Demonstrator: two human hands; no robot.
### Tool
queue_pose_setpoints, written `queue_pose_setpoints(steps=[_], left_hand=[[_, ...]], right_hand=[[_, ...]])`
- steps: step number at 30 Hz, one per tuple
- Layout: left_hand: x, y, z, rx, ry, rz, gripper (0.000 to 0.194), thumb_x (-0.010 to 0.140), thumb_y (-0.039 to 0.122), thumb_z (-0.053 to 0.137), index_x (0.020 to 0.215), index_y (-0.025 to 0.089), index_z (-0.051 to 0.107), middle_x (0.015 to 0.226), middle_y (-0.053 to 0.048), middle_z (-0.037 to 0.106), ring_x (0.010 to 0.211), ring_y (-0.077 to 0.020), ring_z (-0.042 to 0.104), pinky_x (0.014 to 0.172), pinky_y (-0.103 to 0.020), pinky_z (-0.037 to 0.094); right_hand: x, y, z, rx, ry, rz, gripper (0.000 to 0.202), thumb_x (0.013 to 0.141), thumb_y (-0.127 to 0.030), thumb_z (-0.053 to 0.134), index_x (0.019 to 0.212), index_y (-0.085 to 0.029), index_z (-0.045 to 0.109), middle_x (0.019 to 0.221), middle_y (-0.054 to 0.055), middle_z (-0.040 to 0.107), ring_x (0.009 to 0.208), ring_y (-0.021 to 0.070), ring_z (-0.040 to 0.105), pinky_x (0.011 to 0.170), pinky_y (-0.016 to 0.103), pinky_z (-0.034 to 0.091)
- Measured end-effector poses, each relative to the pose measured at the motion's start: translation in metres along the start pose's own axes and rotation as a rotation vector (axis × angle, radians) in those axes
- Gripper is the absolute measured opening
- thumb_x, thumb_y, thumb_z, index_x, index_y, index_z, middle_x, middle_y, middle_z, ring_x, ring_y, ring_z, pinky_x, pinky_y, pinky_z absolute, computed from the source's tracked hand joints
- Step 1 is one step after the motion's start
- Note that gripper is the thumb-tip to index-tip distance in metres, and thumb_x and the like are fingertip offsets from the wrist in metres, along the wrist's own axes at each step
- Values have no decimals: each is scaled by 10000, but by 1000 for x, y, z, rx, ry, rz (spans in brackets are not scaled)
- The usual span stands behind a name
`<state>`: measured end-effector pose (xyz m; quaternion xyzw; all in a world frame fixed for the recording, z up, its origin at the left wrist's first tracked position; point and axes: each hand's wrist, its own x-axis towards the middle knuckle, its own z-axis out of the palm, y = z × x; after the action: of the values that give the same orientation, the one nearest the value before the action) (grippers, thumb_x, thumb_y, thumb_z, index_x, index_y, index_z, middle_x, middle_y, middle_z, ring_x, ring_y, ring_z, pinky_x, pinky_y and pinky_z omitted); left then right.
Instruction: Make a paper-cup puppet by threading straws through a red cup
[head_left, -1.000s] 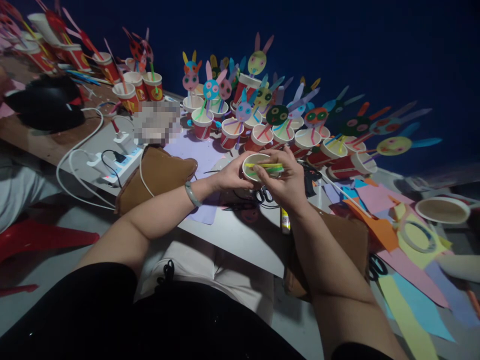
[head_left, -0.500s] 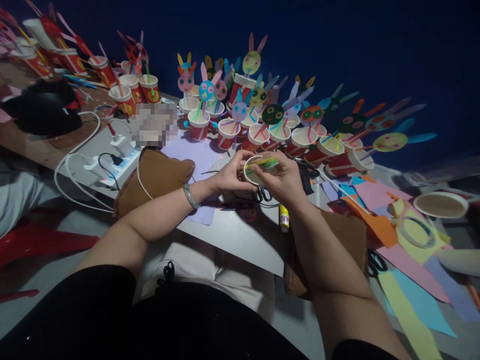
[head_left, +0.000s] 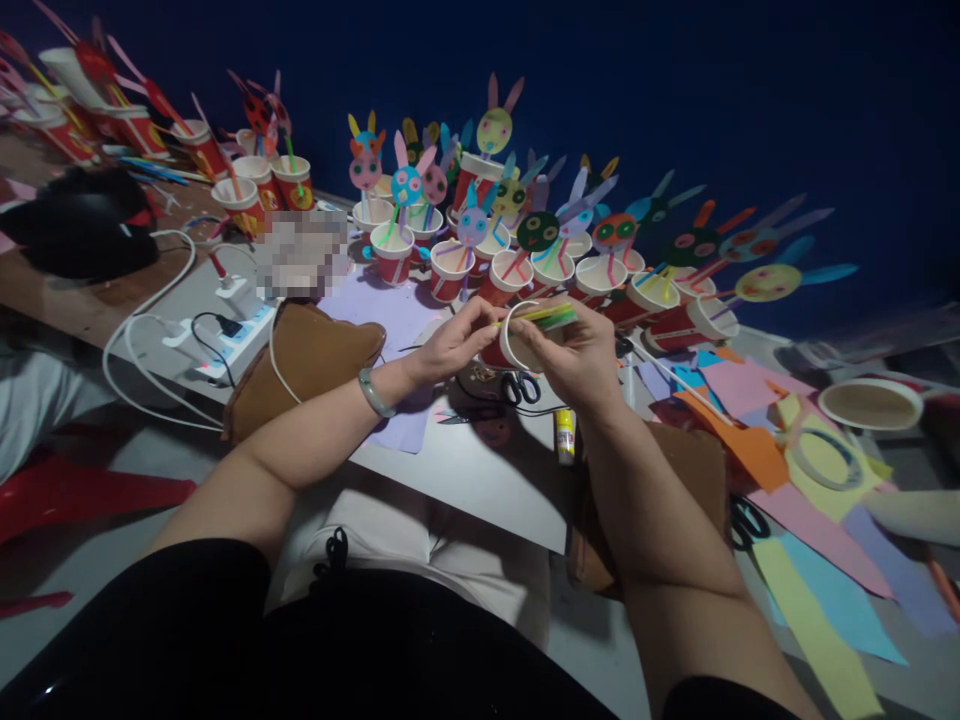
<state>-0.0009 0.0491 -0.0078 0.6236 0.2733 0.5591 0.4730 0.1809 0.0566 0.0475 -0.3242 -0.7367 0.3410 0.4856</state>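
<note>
A red and white paper cup (head_left: 491, 350) is tipped on its side above the table, its mouth toward my right hand (head_left: 583, 360). That hand is closed on the cup, thumb inside the rim, with yellow and green straws (head_left: 551, 315) along its fingers. My left hand (head_left: 457, 340) is at the cup's other side; thumb and forefinger pinch at the end of the yellow straw. The fingers' exact contact is partly hidden. Beneath the cup lie black-handled scissors (head_left: 519, 388). A yellow glue stick (head_left: 565, 438) stands nearer the table edge.
Several cups with paper rabbit heads (head_left: 474, 228) line the back by the dark blue wall. A power strip (head_left: 244, 345) with white cables and a brown cushioned piece (head_left: 307, 355) are at left. Coloured paper (head_left: 817, 590) and a tape roll (head_left: 829, 460) lie at right.
The cup and my right hand have shifted slightly right. My left fingers have drawn back from around the cup to a pinch at its side, uncovering more of its red wall.
</note>
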Motion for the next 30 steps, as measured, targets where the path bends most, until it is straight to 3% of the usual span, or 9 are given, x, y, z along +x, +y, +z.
queue_pose_setpoints(steps=[8, 13, 20, 30], left_hand=[[-3, -2, -3, -63, -8, 6, 360, 921, 568, 696, 939, 227, 582, 1150, -44, 700, 1028, -180, 626, 941, -331, 478], [-6, 1, 0, -223, 36, -20, 296, 876, 465, 756, 898, 221, 590, 1222, -36, 730, 1076, -188, 669, 974, -335, 497], [-8, 17, 4, -237, 47, -61, 199, 842, 382, 766, 846, 214, 661, 1259, -41, 740, 1237, -248, 661, 1073, -394, 478], [-4, 23, -1, -236, 38, -139, 326, 773, 470, 841, 808, 195, 669, 1289, -83, 731, 1288, -283, 642, 1072, -403, 490]], right_hand=[[-2, -8, -13, -222, -106, -189, 141, 890, -346, 730, 961, -232, 774, 1023, 67, 798, 980, 249, 738, 942, 419, 575], [-5, -16, -19, -486, -151, -332, 150, 917, -251, 655, 1036, -259, 747, 1038, 61, 787, 1041, 281, 718, 1173, 577, 437], [-6, -21, -20, -579, -268, -354, 166, 939, -185, 535, 1053, -240, 642, 1011, 88, 734, 1024, 279, 688, 1167, 585, 449], [-4, -17, -22, -564, -301, -336, 139, 886, -166, 526, 989, -252, 559, 964, 80, 683, 986, 277, 659, 1197, 592, 417]])
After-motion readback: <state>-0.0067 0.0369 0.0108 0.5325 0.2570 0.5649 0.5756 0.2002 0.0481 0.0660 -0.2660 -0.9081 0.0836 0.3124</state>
